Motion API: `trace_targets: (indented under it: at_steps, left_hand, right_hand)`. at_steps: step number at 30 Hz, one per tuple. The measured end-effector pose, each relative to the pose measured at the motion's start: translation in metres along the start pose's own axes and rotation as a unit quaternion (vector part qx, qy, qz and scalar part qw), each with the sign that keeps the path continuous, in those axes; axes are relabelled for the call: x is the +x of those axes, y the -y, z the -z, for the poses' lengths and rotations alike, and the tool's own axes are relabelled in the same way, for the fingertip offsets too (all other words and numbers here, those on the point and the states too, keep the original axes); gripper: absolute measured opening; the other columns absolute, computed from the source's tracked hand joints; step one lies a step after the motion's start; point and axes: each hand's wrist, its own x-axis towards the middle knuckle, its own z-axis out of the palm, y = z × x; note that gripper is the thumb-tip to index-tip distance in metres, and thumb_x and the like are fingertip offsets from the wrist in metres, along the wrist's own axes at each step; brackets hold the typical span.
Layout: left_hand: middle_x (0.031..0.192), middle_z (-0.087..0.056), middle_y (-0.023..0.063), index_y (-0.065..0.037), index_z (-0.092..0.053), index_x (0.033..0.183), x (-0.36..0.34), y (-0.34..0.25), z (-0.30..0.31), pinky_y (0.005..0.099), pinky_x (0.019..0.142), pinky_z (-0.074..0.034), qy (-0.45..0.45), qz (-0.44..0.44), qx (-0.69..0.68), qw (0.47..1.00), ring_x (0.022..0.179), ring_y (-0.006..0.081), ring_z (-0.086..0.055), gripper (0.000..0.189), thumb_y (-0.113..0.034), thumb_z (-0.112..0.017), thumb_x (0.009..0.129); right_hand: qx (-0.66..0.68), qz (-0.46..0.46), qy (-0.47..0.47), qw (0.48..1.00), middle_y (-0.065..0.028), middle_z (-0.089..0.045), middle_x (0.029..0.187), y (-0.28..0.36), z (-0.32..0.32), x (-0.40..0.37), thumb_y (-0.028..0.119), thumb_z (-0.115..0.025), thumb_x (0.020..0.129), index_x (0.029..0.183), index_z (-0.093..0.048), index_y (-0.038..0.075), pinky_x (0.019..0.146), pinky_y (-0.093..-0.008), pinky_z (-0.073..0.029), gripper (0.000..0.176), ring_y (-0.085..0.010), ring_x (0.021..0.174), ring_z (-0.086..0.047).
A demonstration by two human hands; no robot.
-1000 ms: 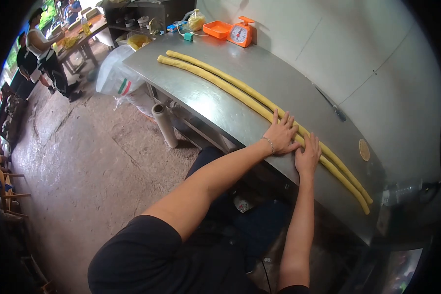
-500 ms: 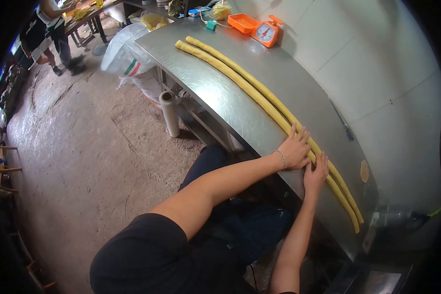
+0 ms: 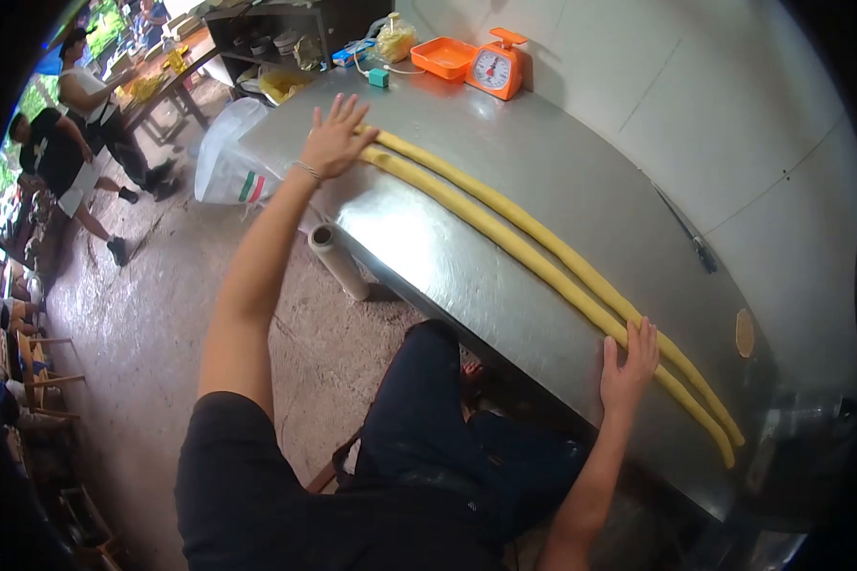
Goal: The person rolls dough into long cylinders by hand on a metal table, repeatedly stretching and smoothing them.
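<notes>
Two long yellow dough ropes lie side by side along the metal table: a near rope and a far rope. My left hand, with a bracelet at its wrist, is at their upper left ends. Its fingers are spread, and the rope tips are partly hidden by it. Toward the other end, my right hand rests over the near rope. Its fingers are stretched out and reach toward the far rope, with the thumb apart. Neither hand is wrapped around the dough.
At the table's back stand an orange scale, an orange tray and a bag of yellow stuff. A thin dark tool lies by the wall. A roll of film stands beside the table. Two people are at far left.
My left hand has moved from the middle of the ropes to their upper left ends. My right hand stays on the ropes. The view has shifted, and more of the people at left shows.
</notes>
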Motion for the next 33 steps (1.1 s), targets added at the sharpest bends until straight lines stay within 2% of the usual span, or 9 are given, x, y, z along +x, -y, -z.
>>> trace_targets:
  at_steps: [2, 4, 12, 13, 16, 20, 25, 27, 33]
  left_hand:
    - [0.177, -0.029, 0.015, -0.013, -0.038, 0.168, 0.019, 0.052, -0.01, 0.0643, 0.132, -0.009, 0.052, -0.047, -0.062, 0.996, 0.167, 0.0334, -0.017, 0.078, -0.064, -0.04, 0.11]
    - [0.178, -0.028, 0.0151, -0.011, -0.034, 0.17, 0.026, 0.071, -0.021, 0.0623, 0.132, -0.009, 0.116, -0.066, -0.06, 0.989, 0.167, 0.0318, -0.018, 0.08, -0.065, -0.037, 0.11]
    - [0.18, -0.022, 0.0137, -0.016, -0.029, 0.172, 0.091, 0.059, -0.028, 0.0659, 0.131, -0.004, 0.225, -0.063, 0.029, 0.972, 0.168, 0.0308, -0.012, 0.082, -0.068, -0.032, 0.109]
    - [0.18, -0.021, 0.0139, -0.017, -0.031, 0.171, 0.098, 0.064, -0.036, 0.0687, 0.13, -0.007, 0.218, -0.076, 0.022, 0.973, 0.168, 0.0333, -0.013, 0.086, -0.074, -0.033, 0.107]
    - [0.18, -0.022, 0.0142, -0.017, -0.032, 0.171, 0.088, 0.069, -0.039, 0.0682, 0.13, -0.007, 0.183, -0.093, 0.011, 0.979, 0.168, 0.0333, -0.013, 0.085, -0.073, -0.034, 0.107]
    - [0.181, -0.02, 0.0123, -0.018, -0.028, 0.173, 0.036, 0.078, -0.015, 0.0654, 0.131, -0.004, 0.14, -0.148, 0.011, 0.979, 0.168, 0.0333, -0.013, 0.082, -0.065, -0.038, 0.107]
    - [0.18, -0.024, 0.0121, -0.021, -0.032, 0.172, -0.005, 0.078, 0.004, 0.0669, 0.131, -0.006, 0.124, -0.148, 0.014, 0.981, 0.167, 0.0344, -0.016, 0.08, -0.066, -0.041, 0.106]
    - [0.18, -0.024, 0.0118, -0.022, -0.033, 0.171, 0.001, 0.079, 0.001, 0.0671, 0.131, -0.006, 0.132, -0.136, -0.002, 0.982, 0.167, 0.0343, -0.016, 0.079, -0.065, -0.041, 0.107]
    - [0.18, -0.023, 0.0118, -0.023, -0.035, 0.171, 0.096, 0.088, -0.034, 0.0667, 0.131, -0.006, 0.198, -0.11, -0.028, 0.974, 0.168, 0.0335, -0.012, 0.075, -0.065, -0.037, 0.109]
  right_hand:
    - [-0.008, -0.004, 0.006, 1.0, -0.025, -0.05, 0.163, 0.001, 0.001, 0.0, 0.028, -0.071, 0.102, 0.144, -0.064, -0.001, 0.129, -0.0563, -0.026, 0.052, -0.0434, 0.156, -0.039]
    - [-0.009, -0.011, 0.013, 1.0, -0.0231, -0.05, 0.163, 0.003, 0.002, 0.002, 0.027, -0.07, 0.102, 0.145, -0.065, 0.0, 0.129, -0.0559, -0.026, 0.051, -0.0426, 0.156, -0.039]
    - [-0.023, -0.036, 0.025, 0.999, -0.0214, -0.051, 0.163, 0.011, 0.005, 0.009, 0.028, -0.069, 0.102, 0.144, -0.065, 0.001, 0.129, -0.0553, -0.026, 0.05, -0.042, 0.156, -0.04]
    - [-0.022, -0.028, 0.02, 0.999, -0.0208, -0.052, 0.162, 0.011, 0.005, 0.009, 0.027, -0.069, 0.101, 0.143, -0.065, 0.001, 0.129, -0.055, -0.026, 0.05, -0.0419, 0.155, -0.041]
    - [-0.009, -0.042, 0.027, 0.999, -0.0196, -0.052, 0.163, 0.013, 0.007, 0.009, 0.027, -0.069, 0.101, 0.143, -0.066, 0.001, 0.129, -0.0551, -0.026, 0.049, -0.0416, 0.155, -0.041]
    - [-0.011, -0.047, 0.025, 0.999, -0.0184, -0.052, 0.163, 0.014, 0.008, 0.006, 0.026, -0.07, 0.101, 0.143, -0.066, 0.002, 0.129, -0.0553, -0.026, 0.049, -0.0412, 0.156, -0.04]
    - [-0.023, -0.048, 0.025, 0.998, -0.0187, -0.052, 0.163, 0.014, 0.005, 0.01, 0.024, -0.07, 0.1, 0.142, -0.066, 0.002, 0.128, -0.0554, -0.027, 0.048, -0.0411, 0.155, -0.041]
    - [-0.023, -0.047, 0.026, 0.998, -0.0189, -0.053, 0.162, 0.015, 0.005, 0.01, 0.024, -0.071, 0.099, 0.143, -0.066, 0.003, 0.128, -0.055, -0.028, 0.048, -0.0411, 0.155, -0.042]
    - [-0.011, -0.045, 0.011, 0.999, -0.0195, -0.054, 0.161, 0.018, 0.009, 0.011, 0.021, -0.073, 0.097, 0.142, -0.067, 0.003, 0.127, -0.0533, -0.031, 0.049, -0.041, 0.154, -0.043]
